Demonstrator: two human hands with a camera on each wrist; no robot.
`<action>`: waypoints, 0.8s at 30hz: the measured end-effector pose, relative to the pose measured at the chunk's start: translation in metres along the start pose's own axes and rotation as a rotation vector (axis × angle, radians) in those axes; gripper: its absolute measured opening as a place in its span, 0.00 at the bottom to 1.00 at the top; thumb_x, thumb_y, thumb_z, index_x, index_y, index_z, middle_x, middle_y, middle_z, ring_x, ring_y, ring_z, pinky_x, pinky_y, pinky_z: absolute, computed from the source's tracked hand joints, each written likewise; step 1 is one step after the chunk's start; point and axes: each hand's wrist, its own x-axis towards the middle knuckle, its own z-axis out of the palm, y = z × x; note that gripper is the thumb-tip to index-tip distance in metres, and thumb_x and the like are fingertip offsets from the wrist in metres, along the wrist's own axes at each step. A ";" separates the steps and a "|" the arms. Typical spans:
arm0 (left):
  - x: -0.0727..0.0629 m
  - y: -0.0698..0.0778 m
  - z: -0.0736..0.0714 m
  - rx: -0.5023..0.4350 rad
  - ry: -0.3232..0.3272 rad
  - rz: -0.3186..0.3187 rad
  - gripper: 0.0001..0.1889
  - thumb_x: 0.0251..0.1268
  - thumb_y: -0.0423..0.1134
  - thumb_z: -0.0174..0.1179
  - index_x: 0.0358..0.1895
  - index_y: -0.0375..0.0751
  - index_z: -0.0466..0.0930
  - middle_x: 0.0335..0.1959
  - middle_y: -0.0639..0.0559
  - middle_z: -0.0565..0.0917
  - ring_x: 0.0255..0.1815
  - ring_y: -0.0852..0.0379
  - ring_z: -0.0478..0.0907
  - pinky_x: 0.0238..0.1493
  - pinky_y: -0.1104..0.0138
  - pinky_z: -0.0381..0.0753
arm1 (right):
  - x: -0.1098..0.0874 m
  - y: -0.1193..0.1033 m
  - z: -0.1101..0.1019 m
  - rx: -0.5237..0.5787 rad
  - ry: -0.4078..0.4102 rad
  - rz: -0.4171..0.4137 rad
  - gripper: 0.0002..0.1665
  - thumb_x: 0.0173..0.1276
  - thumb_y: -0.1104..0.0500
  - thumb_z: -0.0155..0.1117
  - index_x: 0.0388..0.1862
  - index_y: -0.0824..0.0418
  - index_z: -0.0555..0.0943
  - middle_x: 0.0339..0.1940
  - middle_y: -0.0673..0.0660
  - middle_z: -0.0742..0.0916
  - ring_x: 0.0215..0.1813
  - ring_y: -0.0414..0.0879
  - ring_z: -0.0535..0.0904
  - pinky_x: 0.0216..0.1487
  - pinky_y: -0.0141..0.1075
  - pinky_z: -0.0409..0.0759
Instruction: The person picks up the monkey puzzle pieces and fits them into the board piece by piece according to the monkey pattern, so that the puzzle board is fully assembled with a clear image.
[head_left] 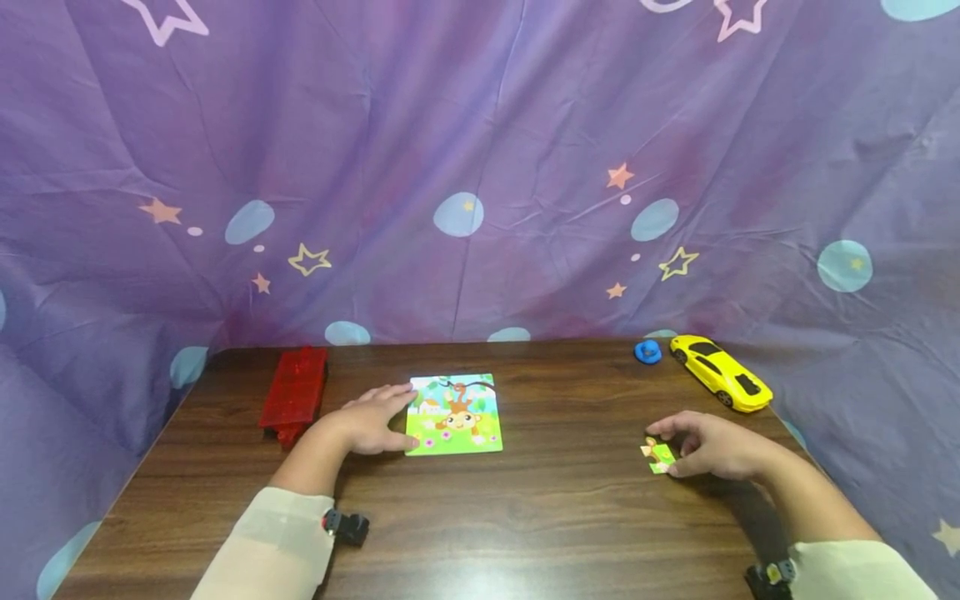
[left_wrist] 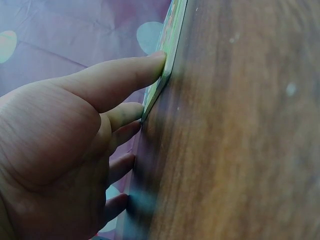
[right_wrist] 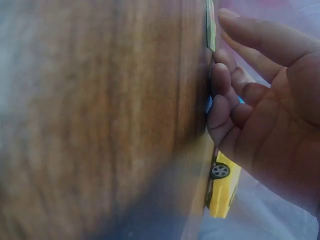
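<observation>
A square picture board with a monkey hanging from a branch lies flat on the wooden table. My left hand rests at its left side, fingers fairly straight. The left thumb touches the near left corner of the board, and the fingertips reach its far left corner. To the right, a small green jigsaw piece with brown and white parts lies on the table. Thumb and index finger of my right hand pinch it at its edges. The other right fingers curl against the tabletop.
A translucent red toy vehicle stands at the left, beyond my left forearm. At the back right are a small blue hat-shaped piece and a yellow toy car. Behind the table hangs a purple patterned cloth.
</observation>
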 end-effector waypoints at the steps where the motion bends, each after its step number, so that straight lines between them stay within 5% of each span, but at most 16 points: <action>1: 0.000 0.000 0.000 -0.002 0.000 0.000 0.49 0.68 0.62 0.67 0.87 0.51 0.57 0.90 0.47 0.54 0.90 0.33 0.47 0.83 0.27 0.50 | 0.000 -0.001 0.000 -0.010 -0.002 0.001 0.38 0.58 0.62 0.83 0.67 0.69 0.80 0.53 0.62 0.84 0.39 0.38 0.79 0.38 0.29 0.79; 15: -0.001 0.002 0.000 -0.003 0.001 0.003 0.49 0.68 0.62 0.67 0.87 0.49 0.57 0.90 0.46 0.54 0.90 0.31 0.47 0.83 0.27 0.50 | 0.007 -0.005 0.001 -0.023 -0.027 0.038 0.33 0.54 0.68 0.82 0.59 0.68 0.81 0.45 0.59 0.84 0.38 0.44 0.79 0.36 0.31 0.80; 24: -0.002 0.001 0.001 -0.013 0.001 0.007 0.49 0.68 0.62 0.67 0.87 0.49 0.57 0.90 0.46 0.54 0.90 0.31 0.47 0.83 0.27 0.50 | 0.018 -0.009 0.004 0.021 -0.026 -0.045 0.20 0.63 0.69 0.76 0.52 0.69 0.78 0.40 0.58 0.87 0.39 0.39 0.83 0.39 0.30 0.82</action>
